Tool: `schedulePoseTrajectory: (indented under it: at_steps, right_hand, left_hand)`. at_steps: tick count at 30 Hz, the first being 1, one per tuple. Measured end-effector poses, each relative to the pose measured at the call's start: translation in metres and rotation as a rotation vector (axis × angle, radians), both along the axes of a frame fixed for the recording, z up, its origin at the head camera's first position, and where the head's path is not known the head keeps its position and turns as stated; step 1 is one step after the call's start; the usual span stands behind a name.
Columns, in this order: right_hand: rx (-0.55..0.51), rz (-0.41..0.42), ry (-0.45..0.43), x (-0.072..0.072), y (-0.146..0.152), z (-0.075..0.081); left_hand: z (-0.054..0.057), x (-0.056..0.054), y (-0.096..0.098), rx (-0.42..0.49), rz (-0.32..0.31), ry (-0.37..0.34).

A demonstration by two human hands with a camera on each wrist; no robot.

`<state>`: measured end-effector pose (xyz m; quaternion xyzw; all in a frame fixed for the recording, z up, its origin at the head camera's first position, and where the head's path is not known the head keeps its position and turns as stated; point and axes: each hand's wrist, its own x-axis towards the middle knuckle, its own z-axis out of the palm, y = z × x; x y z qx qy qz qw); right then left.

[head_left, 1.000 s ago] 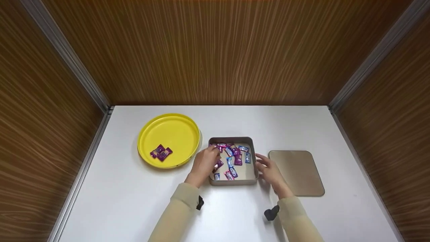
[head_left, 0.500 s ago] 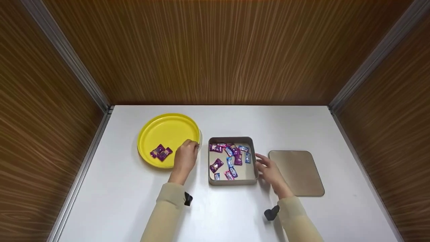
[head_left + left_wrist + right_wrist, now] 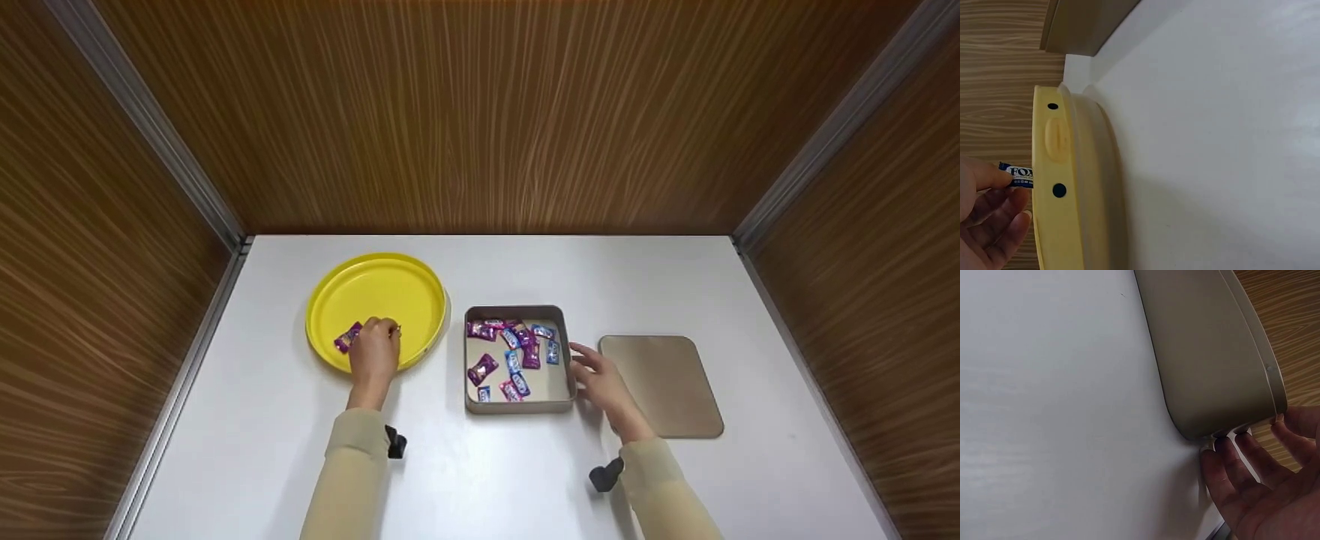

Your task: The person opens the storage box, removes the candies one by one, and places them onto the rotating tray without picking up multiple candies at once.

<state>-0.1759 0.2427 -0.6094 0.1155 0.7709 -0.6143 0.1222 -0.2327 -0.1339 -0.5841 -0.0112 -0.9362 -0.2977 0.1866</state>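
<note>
My left hand (image 3: 375, 354) is over the front of the round yellow tray (image 3: 390, 285). In the left wrist view its thumb and fingers pinch a small wrapped candy (image 3: 1018, 175), dark blue and white, right at the tray's rim. Two purple-wrapped candies (image 3: 346, 337) lay in the tray; the hand covers part of them. Beside the square metal tin (image 3: 521, 407) is my right hand (image 3: 606, 381), its fingertips touching the tin's right wall with the fingers extended. Inside the tin lie several candies (image 3: 531, 352) in purple, blue and pink wrappers.
The tin's flat, rounded-corner lid (image 3: 664, 386) lies on the white table (image 3: 517, 480) to the right, partly under my right wrist. Brown wood-grain panels (image 3: 480, 120) stand at the back and on both sides.
My left hand has moved left from inside the tin to over the yellow tray, carrying a candy. The right hand has stayed at the tin's side.
</note>
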Motion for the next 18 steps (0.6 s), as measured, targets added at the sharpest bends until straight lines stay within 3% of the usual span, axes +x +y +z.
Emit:
schedulePoseTrajectory:
  at_steps: [7,18]
  right_hand:
    - [-0.048,0.013,0.015,-0.001,-0.003,0.000]
    - [-0.035,0.017,0.020,-0.001,-0.001,-0.001]
  left_hand:
    - [-0.008,0.001,-0.015,-0.026,0.024,-0.106]
    - [-0.011,-0.002,-0.019,-0.042,0.069,-0.199]
